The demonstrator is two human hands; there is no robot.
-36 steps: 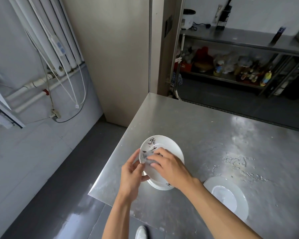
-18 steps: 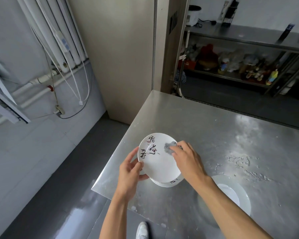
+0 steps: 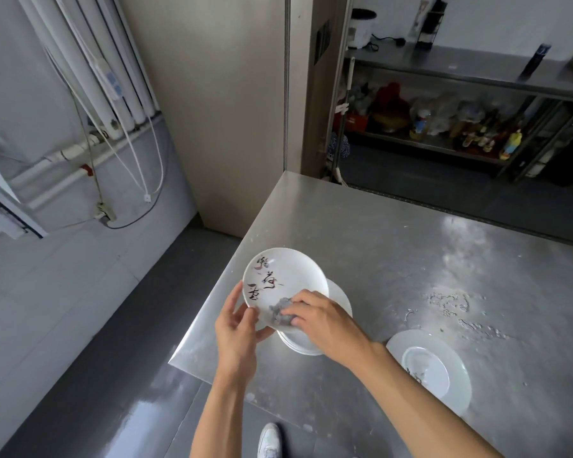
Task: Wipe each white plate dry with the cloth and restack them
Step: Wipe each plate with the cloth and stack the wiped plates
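Left hand [image 3: 235,330], right hand [image 3: 326,322]: fingers [image 3: 300,307] curled

The counter [image 3: 411,259] was brushed steel, scuffed and dully reflective. The plates [image 3: 285,276] looked glossy white ceramic, the crumpled grey cloth [image 3: 278,310] soft and matt.

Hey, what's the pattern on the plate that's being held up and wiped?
The plate is white with black brush-style characters, clearest in the head view.
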